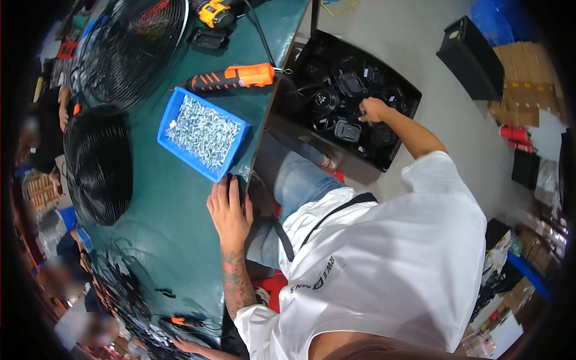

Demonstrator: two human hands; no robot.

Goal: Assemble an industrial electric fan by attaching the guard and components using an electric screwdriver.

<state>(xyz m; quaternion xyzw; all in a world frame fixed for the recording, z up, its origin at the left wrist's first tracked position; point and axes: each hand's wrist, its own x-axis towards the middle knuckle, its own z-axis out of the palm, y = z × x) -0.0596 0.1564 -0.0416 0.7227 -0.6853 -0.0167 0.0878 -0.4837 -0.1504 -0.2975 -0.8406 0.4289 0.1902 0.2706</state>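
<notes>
Found right hand (375, 110) lowered into an open black bin (336, 47) beside the counter (174, 240), with fingers bent inward and tips drawn close together among black moulded plastic parts (348, 130). Cannot tell from this angle whether clamped on a part or merely touching one. Noted a round, ribbed black part (325, 102) left of that hand; unable to separate most other outlines, dark on dark within the bin. Found left hand (230, 213) laid over the counter's edge, with fingers extended and near together, tips just beside the near corner of a blue bin (191, 163). Noted a dark item under or next to those fingers, too covered to identify; cannot confirm any grip on it. Observed silver screws (204, 132) heaped in the blue bin, hiding most of its floor. Recorded an orange-and-black electric screwdriver (231, 78) lying just beyond, with its tip hard to make out. Also recorded a yellow-and-black power drill (214, 13), cut off by the upper edge, and black wire fan guards (99, 168) along the far side, with strands too overlapped to count. Sighted co-workers at the left margin, only partly in view, with heads blurred.
</notes>
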